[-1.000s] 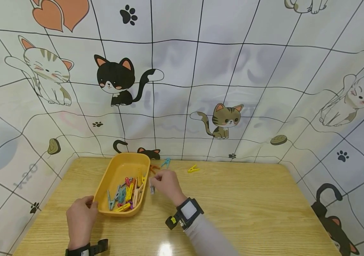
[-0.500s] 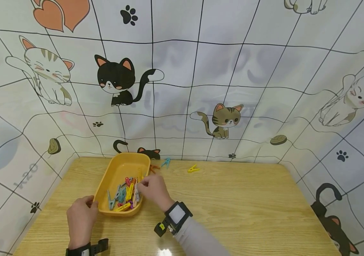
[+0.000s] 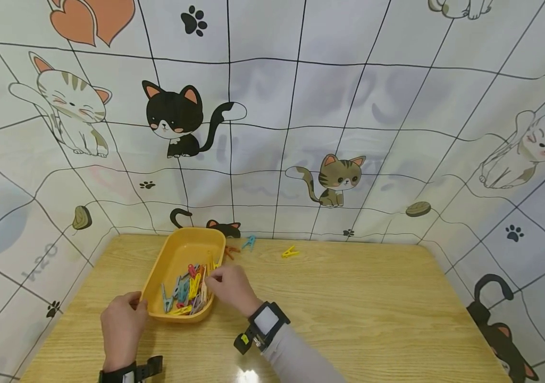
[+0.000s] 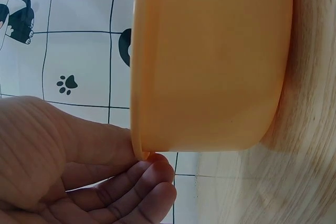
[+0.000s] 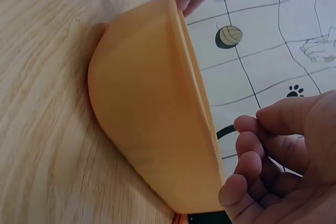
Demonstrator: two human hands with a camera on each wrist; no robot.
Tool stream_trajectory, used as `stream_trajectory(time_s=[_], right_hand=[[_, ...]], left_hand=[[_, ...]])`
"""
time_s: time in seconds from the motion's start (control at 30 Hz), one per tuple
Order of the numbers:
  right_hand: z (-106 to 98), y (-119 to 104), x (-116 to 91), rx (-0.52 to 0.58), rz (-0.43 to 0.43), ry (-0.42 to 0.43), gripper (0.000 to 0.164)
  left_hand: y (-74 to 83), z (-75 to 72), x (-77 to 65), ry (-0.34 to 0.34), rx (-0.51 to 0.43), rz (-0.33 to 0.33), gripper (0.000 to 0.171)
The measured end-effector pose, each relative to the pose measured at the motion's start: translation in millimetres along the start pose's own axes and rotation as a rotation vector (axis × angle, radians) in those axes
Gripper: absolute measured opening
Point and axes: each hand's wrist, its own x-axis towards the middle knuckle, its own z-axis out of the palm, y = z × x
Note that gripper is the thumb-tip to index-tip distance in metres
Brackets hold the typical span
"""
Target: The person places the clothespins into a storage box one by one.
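A yellow plastic basket (image 3: 176, 244) stands on the table's left side, holding several clothespins (image 3: 194, 284) in blue, yellow, red, orange and other colours. My left hand (image 3: 124, 324) pinches its rim at the near left corner; the left wrist view shows thumb and fingers on either side of the lip (image 4: 137, 77). Over the basket's right rim hovers my right hand (image 3: 231, 287), its fingers loosely bent and nothing between them in the right wrist view. A greyish clothespin (image 3: 198, 304) lies among the others near the front.
Behind the right hand lie an orange clothespin (image 3: 231, 251) and a blue clothespin (image 3: 249, 242), close to the basket. Farther right is a yellow clothespin (image 3: 290, 252). The wooden table (image 3: 372, 308) meets a cat-printed cloth (image 3: 262, 106) at its back edge.
My right hand has carried the greyish clothespin from the table leftward to the basket and let it drop in. The left hand stays on the rim.
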Motion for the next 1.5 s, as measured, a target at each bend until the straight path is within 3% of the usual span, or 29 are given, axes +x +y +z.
stream_trajectory(time_s=[0.13,0.3,0.5,0.83,1.17,1.5], right_hand=[[-7,9,1,0.014,0.031,0.030,0.034],[-17,20,5,-0.002,-0.008,0.077,0.033],[-26,33,11,-0.055,-0.057,0.132,0.016],[-37,50,24,-0.168,-0.084,0.166,0.012],[-36,61,35,-0.298,-0.094,0.167,0.011],[-26,72,45,-0.389,-0.048,0.152,0.010]], left_hand=[[0.4,0.5,0.1,-0.001,0.000,-0.010,0.025],[1.2,0.7,-0.1,0.004,-0.002,-0.008,0.025],[0.5,0.5,-0.5,0.015,-0.008,0.005,0.025],[2.2,-0.6,0.5,-0.006,0.002,-0.013,0.025],[1.7,-0.2,0.4,-0.004,0.006,-0.021,0.025],[1.7,0.6,0.6,-0.014,0.002,-0.041,0.025]])
